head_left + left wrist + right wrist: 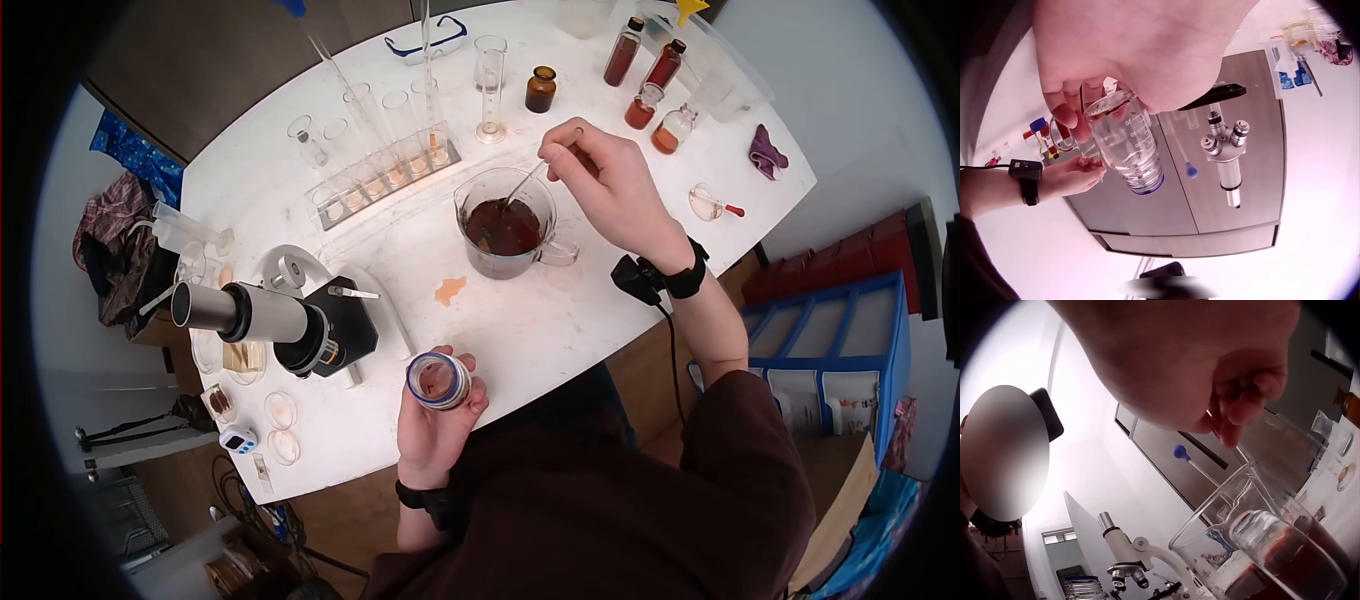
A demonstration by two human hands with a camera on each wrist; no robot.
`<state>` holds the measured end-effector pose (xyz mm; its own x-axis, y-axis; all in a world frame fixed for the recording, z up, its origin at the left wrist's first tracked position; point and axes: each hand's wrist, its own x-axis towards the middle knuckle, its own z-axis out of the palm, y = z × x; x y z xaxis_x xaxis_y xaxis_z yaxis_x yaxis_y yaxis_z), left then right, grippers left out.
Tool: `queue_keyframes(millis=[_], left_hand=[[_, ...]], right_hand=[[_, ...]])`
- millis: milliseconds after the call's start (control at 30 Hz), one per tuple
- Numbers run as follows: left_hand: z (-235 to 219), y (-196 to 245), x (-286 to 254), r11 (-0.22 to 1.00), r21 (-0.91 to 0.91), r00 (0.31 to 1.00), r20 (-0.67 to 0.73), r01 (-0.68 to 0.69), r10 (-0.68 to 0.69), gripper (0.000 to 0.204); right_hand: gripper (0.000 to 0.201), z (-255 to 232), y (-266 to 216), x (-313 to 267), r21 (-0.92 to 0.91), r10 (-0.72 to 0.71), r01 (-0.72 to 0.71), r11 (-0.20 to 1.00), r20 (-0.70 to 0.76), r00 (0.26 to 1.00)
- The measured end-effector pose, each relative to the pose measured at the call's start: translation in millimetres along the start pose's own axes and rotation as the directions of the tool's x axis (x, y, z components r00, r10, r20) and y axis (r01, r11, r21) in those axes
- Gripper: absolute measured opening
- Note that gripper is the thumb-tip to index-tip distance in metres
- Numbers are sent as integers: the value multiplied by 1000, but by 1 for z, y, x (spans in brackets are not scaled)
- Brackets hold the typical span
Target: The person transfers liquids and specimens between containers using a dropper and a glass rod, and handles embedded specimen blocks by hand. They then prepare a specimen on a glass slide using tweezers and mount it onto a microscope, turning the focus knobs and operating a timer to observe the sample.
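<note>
My right hand (pixel 610 185) pinches a thin stirring rod (pixel 527 184) that slants down into a glass measuring jug (pixel 478 262). Dark red-brown liquid (pixel 503 225) fills the lower part of the jug, and the rod's lower end is hidden in it. In the right wrist view, my right hand (pixel 1210 375) is above the jug's rim (pixel 1210 500). My left hand (pixel 433 435) grips a small clear glass bottle (pixel 440 382) near the table's front edge, its blue-ringed mouth facing up. Graduation marks show on the bottle (pixel 1125 137) in the left wrist view, with brown residue at its base.
A microscope (pixel 270 315) stands left of the jug. Behind are a test tube rack (pixel 390 180), a measuring cylinder (pixel 490 100) and an amber bottle (pixel 540 90). Several bottles of red liquid (pixel 622 55) stand back right. An orange spill (pixel 450 291) marks the table.
</note>
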<state>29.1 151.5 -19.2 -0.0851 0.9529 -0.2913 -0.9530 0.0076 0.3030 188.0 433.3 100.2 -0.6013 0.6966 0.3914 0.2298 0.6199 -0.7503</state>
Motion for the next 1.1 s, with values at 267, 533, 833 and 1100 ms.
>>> queue_keyframes(millis=[267, 533, 833, 1100], left_hand=[[-3, -3, 0, 1000, -22, 1000, 22, -1, 1, 45], [-3, -4, -1, 999, -34, 999, 47, -20, 21, 46], [8, -4, -4, 997, -51, 998, -29, -57, 55, 46], [-16, 13, -39, 985, 164, 968, 250, -56, 14, 80]], right_hand=[[21, -4, -5, -17, -2, 3, -3, 1000, 106, 994], [20, 14, -6, -12, 51, 0, -5, 999, 86, 996], [17, 14, 11, 2, 114, 43, -49, 992, 57, 997], [7, 21, 31, 1, 308, 88, -83, 948, -1, 996]])
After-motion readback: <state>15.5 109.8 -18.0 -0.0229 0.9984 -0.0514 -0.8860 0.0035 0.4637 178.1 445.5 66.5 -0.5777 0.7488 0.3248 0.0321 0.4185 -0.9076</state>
